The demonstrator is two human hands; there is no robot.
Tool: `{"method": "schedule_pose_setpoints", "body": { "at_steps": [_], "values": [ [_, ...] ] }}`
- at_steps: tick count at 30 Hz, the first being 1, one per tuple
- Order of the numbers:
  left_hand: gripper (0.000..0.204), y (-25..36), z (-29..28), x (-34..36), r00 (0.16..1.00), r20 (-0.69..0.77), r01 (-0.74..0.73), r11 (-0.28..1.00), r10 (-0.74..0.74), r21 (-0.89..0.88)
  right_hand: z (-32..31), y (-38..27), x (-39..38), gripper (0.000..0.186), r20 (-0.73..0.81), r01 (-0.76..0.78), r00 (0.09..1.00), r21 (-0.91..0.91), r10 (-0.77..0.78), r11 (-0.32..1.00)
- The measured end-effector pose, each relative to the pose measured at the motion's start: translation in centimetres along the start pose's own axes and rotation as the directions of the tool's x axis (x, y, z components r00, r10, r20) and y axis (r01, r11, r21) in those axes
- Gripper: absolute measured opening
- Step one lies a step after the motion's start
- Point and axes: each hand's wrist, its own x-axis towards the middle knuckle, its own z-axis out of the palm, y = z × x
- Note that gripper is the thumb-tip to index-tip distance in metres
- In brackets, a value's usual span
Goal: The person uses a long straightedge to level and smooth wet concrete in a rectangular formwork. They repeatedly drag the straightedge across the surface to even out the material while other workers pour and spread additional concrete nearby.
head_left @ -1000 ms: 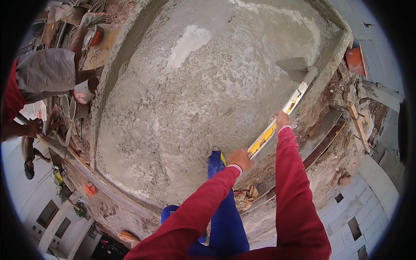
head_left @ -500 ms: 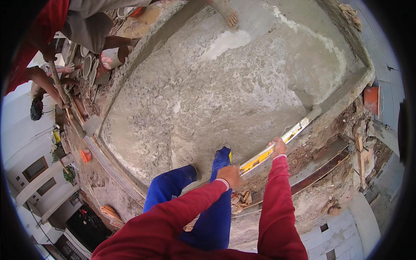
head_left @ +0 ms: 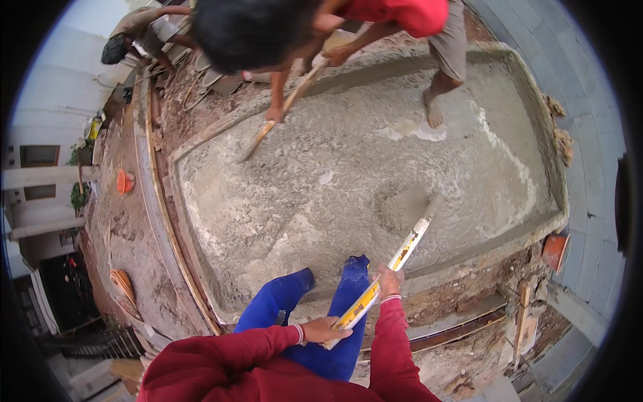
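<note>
Both my hands grip the white-and-yellow handle of a hoe (head_left: 408, 246), which slants from my lap up and away to the right. My left hand (head_left: 320, 330) is closed round the near end, in front of my blue-trousered knees. Farther up the handle, my right hand (head_left: 389, 280) is wrapped round it. The far end of the hoe rests in wet grey concrete (head_left: 281, 194), its head coated and partly sunk in the mix. My legs reach into the near side of the long trough (head_left: 469, 264) that contains the concrete.
Across the trough a co-worker in red bends over with a wooden-handled tool (head_left: 284, 110) in the mix; one bare foot (head_left: 434, 115) stands in it. Another person (head_left: 144, 37) is at far left. An orange bucket (head_left: 554, 252) sits outside the right corner. Boards (head_left: 164, 221) run along the left.
My hoe has moved away from the trough's right near edge toward the middle of the mix, its near end drawn to my lap. The co-worker has leaned over the trough, tool in the concrete.
</note>
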Motion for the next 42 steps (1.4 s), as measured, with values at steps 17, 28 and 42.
{"method": "schedule_pose_setpoints", "body": {
  "at_steps": [17, 28, 42],
  "values": [
    [0.02, -19.6, -15.4, -5.5, 0.672, -0.448, -0.731, -0.433, -0.59, -0.527, 17.4, 5.1, -32.9, 0.058, 0.572, 0.559, 0.785, -0.487, 0.238, -0.671],
    [0.021, -34.6, -23.4, -16.8, 0.131, -0.499, -0.986, -0.166, -0.857, 0.027, 32.0, 14.7, -19.6, 0.048, 0.618, 0.742, 0.625, -0.282, 0.477, -0.608],
    [0.039, -21.8, -24.5, 15.4, 0.274, -0.09, -0.831, -0.189, -0.957, -0.523, 27.7, 2.7, -1.6, 0.04, 0.483, 0.579, 0.788, -0.372, 0.382, -0.725]
  ]
}}
